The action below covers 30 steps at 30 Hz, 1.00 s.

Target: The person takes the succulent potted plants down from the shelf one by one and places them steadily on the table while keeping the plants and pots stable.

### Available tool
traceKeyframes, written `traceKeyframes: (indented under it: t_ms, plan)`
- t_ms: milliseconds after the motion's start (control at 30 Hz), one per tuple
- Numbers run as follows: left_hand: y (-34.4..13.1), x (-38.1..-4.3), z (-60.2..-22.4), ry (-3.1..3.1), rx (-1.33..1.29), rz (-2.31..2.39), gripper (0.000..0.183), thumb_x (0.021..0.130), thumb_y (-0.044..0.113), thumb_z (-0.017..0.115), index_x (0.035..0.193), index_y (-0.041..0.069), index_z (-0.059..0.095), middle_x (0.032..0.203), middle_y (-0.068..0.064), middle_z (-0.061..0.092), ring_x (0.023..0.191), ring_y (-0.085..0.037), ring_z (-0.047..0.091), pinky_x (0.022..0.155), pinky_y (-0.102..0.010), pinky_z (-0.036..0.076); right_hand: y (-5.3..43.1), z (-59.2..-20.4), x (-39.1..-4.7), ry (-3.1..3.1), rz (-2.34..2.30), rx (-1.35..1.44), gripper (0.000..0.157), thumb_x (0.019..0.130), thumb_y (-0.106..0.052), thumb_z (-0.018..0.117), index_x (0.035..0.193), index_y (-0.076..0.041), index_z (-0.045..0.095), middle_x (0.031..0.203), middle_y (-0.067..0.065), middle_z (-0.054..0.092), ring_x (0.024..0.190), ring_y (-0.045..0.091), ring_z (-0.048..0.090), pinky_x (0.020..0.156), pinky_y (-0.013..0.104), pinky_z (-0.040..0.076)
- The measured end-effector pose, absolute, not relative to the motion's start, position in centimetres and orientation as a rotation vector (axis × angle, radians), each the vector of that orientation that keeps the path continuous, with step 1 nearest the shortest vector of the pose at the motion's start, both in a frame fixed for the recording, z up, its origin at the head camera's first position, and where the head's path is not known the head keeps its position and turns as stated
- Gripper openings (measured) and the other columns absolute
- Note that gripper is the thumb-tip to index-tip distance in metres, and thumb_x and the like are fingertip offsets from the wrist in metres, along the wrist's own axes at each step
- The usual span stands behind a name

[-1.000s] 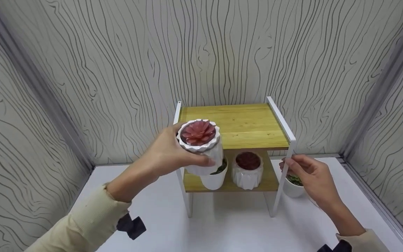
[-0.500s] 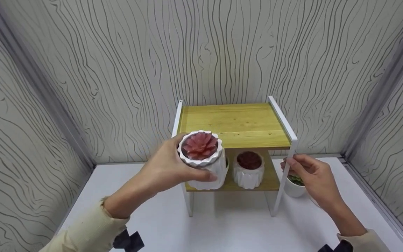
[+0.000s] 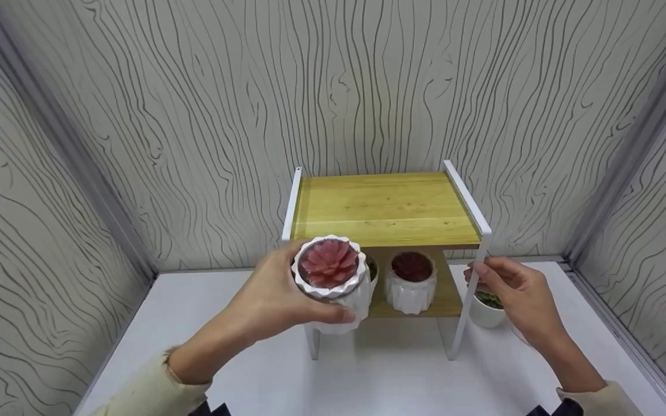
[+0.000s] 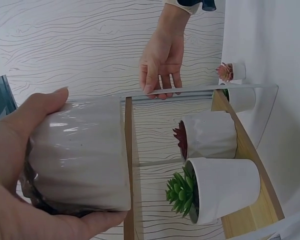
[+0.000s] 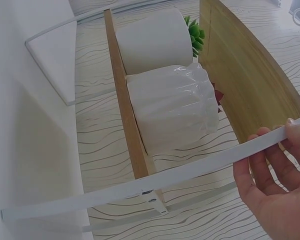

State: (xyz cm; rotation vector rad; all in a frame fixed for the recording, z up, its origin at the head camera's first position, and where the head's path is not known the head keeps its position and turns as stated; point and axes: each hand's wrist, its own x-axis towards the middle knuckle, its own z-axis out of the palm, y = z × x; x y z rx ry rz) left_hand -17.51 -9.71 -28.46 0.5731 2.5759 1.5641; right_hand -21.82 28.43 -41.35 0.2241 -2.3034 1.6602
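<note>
My left hand [image 3: 269,294] grips a white ribbed pot with a red succulent [image 3: 329,263], thumb on its near side and fingers round the back. In the head view the pot overlaps the left front of a two-tier wooden shelf [image 3: 385,208] with a white metal frame. My right hand [image 3: 518,306] pinches the shelf's right front upright [image 5: 190,169] between thumb and fingers. On the lower board stand a ribbed pot with a dark red succulent [image 3: 411,283] and a smooth white pot with a green succulent [image 4: 225,190], the latter mostly hidden in the head view.
Right of the shelf, partly behind my right hand, a white pot with a green succulent [image 3: 487,312] stands on the white table [image 3: 385,381]. A small pot with a pink succulent [image 4: 232,71] shows beyond it. Wood-grain patterned walls [image 3: 194,115] enclose the table.
The pot in my left hand has moved down and slightly toward me, from in front of the top board to below its front edge. My right hand has stayed on the upright.
</note>
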Motion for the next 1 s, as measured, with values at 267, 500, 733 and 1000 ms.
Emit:
traceKeyframes:
  t_ms: [267, 500, 733, 1000]
  plan:
    - [-10.0, -17.1, -29.4, 2.588, 0.602, 1.572, 0.077, 0.062, 0.027, 0.102, 0.130, 0.021, 0.067, 0.117, 0.005, 0.077, 0.110, -0.012, 0.070, 0.108, -0.041, 0.055, 28.6, -41.5, -21.9, -2.299, 1.642, 0.240, 0.035, 0.108, -0.024, 0.061, 0.125, 0.006, 0.068, 0.104, -0.011, 0.079, 0.100, 0.001, 0.075, 0.088, 0.019, 0.064]
    - [-10.8, -16.7, -30.6, 2.616, 0.555, 1.579, 0.084, 0.060, 0.030, 0.102, 0.134, 0.023, 0.064, 0.121, 0.007, 0.074, 0.112, -0.013, 0.069, 0.107, -0.041, 0.055, 28.5, -41.6, -22.0, -2.317, 1.612, 0.240, 0.035, 0.108, -0.026, 0.060, 0.125, 0.003, 0.069, 0.107, -0.004, 0.079, 0.102, 0.003, 0.075, 0.088, 0.017, 0.063]
    - [-11.3, -16.6, -31.4, 2.642, 0.564, 1.552, 0.087, 0.058, 0.032, 0.103, 0.135, 0.023, 0.063, 0.120, 0.008, 0.074, 0.112, -0.012, 0.069, 0.106, -0.041, 0.055, 28.5, -41.8, -21.9, -2.298, 1.641, 0.219, 0.033, 0.108, -0.023, 0.062, 0.124, 0.004, 0.069, 0.105, -0.003, 0.080, 0.101, 0.004, 0.075, 0.087, 0.017, 0.063]
    - [-12.2, -16.2, -32.7, 2.655, 0.533, 1.527, 0.086, 0.058, 0.034, 0.103, 0.135, 0.023, 0.064, 0.119, 0.006, 0.074, 0.111, -0.013, 0.069, 0.103, -0.037, 0.056, 28.4, -41.9, -22.1, -2.255, 1.678, 0.221, 0.028, 0.106, -0.018, 0.063, 0.119, 0.006, 0.070, 0.102, -0.002, 0.081, 0.099, 0.006, 0.077, 0.086, 0.018, 0.064]
